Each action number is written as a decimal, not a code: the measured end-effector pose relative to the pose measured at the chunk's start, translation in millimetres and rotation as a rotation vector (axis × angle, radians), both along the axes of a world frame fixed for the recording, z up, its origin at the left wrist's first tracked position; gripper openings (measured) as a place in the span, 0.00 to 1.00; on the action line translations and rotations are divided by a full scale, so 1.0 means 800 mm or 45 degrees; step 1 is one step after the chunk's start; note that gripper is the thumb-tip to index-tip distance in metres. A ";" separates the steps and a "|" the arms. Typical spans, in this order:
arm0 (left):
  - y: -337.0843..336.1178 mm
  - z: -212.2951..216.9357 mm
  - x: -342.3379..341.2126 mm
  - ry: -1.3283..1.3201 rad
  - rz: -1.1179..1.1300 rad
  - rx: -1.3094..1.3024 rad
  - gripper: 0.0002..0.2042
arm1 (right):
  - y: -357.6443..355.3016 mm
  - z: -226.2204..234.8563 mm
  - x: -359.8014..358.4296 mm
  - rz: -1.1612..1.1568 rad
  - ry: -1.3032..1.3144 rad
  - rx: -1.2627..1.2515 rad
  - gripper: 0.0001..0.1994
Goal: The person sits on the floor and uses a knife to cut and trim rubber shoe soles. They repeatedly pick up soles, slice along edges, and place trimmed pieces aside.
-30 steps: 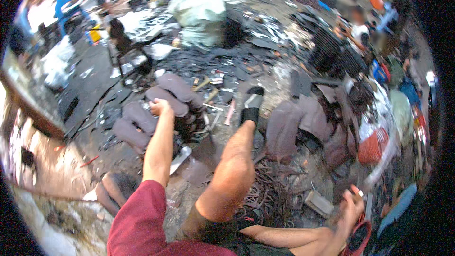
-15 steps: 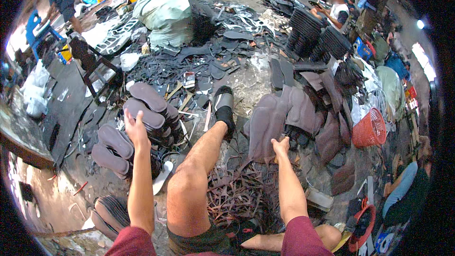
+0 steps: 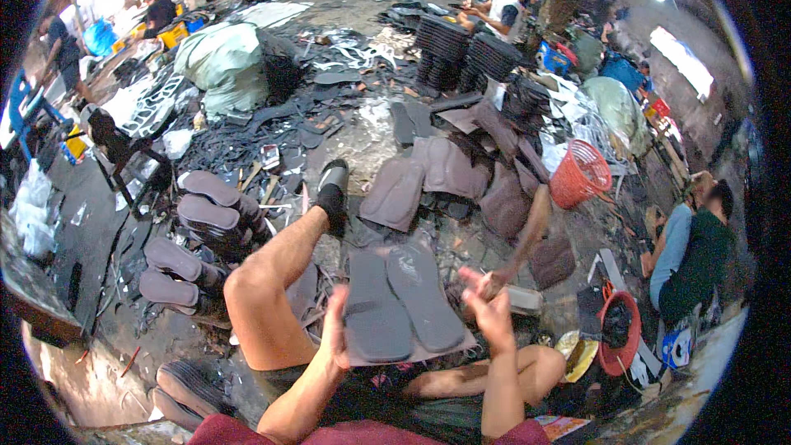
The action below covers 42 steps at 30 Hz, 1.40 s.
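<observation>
A brown sheet (image 3: 441, 353) with two dark grey insole shapes (image 3: 377, 305) raised on it lies in front of me, between my legs. My left hand (image 3: 334, 338) is upright at the sheet's left edge, fingers stretched and palm toward it; whether it touches the edge I cannot tell. To the right of the sheet, my right hand (image 3: 492, 313) is raised with its fingers closed around the end of a brown strip (image 3: 531, 227). The strip sticks up and away, blurred by motion.
Moulded brown sheets (image 3: 395, 194) are piled ahead. Stacks of insoles (image 3: 210, 213) stand left of my bent leg. A red basket (image 3: 581, 173) and a red tub (image 3: 620, 325) are at the right. Nearby sits a person in a dark top (image 3: 696, 259); others work farther off.
My left hand has come from beside the insole stacks to the sheet, now in front of me. My right hand has drawn back from the pile and lifts a strip. The view has swung right.
</observation>
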State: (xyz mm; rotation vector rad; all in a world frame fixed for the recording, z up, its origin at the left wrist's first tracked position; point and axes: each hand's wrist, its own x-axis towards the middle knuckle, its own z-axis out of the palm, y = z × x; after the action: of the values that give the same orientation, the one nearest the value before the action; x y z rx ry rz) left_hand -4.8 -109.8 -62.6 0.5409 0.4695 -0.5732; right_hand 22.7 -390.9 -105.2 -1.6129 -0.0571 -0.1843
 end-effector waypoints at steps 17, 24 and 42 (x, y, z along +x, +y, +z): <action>0.047 0.032 -0.005 -0.272 0.553 0.916 0.24 | 0.023 -0.004 -0.300 0.143 0.273 -0.459 0.19; 0.039 0.026 -0.017 -0.198 0.567 0.884 0.24 | 0.025 0.014 -0.303 0.221 0.429 -0.604 0.16; 0.039 0.019 -0.038 -0.267 0.369 1.015 0.35 | 0.112 -0.025 -0.173 0.266 -0.019 -0.831 0.11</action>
State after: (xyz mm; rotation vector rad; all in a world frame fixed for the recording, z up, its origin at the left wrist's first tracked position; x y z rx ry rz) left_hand -35.3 -78.2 -47.4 1.2543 0.5585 -0.0233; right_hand -115.6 -301.1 -125.0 -2.2391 -0.3235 -0.0107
